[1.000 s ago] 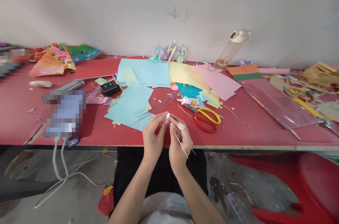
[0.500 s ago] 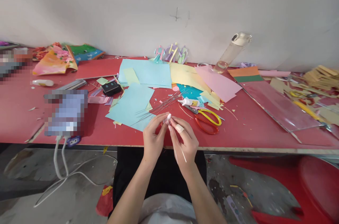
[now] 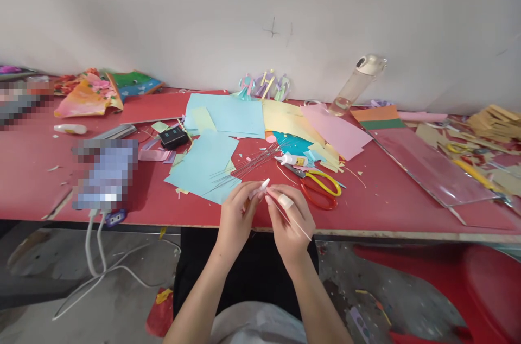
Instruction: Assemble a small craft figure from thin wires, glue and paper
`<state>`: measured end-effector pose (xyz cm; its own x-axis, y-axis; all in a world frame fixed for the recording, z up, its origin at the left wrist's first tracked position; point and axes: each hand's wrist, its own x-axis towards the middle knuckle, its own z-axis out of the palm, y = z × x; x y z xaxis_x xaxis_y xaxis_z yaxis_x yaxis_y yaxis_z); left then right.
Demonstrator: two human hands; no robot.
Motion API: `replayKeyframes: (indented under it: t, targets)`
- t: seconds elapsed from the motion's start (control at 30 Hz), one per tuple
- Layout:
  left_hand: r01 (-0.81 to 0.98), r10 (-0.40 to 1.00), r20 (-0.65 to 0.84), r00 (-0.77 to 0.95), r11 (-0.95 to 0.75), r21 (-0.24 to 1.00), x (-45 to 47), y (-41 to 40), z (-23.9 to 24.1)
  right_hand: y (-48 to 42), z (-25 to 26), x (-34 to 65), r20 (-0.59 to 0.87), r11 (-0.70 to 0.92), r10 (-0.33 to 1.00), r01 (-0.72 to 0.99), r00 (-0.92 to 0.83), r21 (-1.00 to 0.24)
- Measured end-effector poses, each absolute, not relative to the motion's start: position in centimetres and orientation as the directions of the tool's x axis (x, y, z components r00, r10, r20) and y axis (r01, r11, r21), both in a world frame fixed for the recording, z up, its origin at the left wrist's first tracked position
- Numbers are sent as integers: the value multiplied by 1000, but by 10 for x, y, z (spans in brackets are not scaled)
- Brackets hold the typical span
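Observation:
Close together at the table's front edge, my left hand [image 3: 239,211] and my right hand [image 3: 293,222] meet at the fingertips, both closed. Pinched in the left fingers is a small white piece [image 3: 265,184], perhaps rolled paper; its exact kind is too small to tell. A thin pale stick [image 3: 300,228] runs back from the right fingertips across that hand, which has a bandage [image 3: 285,201] on one finger. Whether the stick touches the white piece is hidden by the fingers. Just beyond lie loose thin wires [image 3: 248,165], a white glue bottle [image 3: 293,160] and red-and-yellow-handled scissors [image 3: 325,184].
Blue paper sheets [image 3: 223,115], yellow paper [image 3: 285,115] and pink paper [image 3: 340,129] cover the middle. A tilted water bottle [image 3: 356,86] and small paper figures [image 3: 264,85] lean on the wall. A blurred phone-like slab [image 3: 108,173] with white cables stands left. A red stool [image 3: 492,284] is below right.
The white piece has tipped to the right and the stick now slants more sideways. My right hand has shifted slightly right. The whole view has moved a little.

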<state>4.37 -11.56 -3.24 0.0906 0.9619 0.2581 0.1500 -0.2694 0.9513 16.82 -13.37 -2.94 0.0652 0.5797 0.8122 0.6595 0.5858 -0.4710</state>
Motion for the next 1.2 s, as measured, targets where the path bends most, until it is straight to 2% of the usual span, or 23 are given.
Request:
replayKeyframes:
  t: [0.13, 0.3, 0.53, 0.7, 0.97, 1.2]
  targets:
    - [61, 977, 110, 183, -122, 991, 35, -120, -23, -136, -20, 175, 797, 615, 604, 630, 8, -473]
    - [-11, 945, -59, 322, 66, 998, 26, -124, -14, -134, -1, 196, 683, 683, 684, 553, -256, -477]
    - [-95, 844, -172, 509, 253, 963, 20, -122, -17, -124, 27, 228, 492, 755, 654, 463, -574, -464]
    - [-147, 753, -236, 614, 402, 904, 18, -121, -21, -112, 42, 233, 365, 777, 580, 361, -728, -515]
    - [-124, 695, -235, 679, 425, 897, 13, -116, -16, -100, 38, 233, 414, 745, 531, 174, -739, -644]
    - [-61, 708, -236, 666, 368, 928, 14, -115, -10, -96, 35, 236, 436, 725, 538, 133, -721, -676]
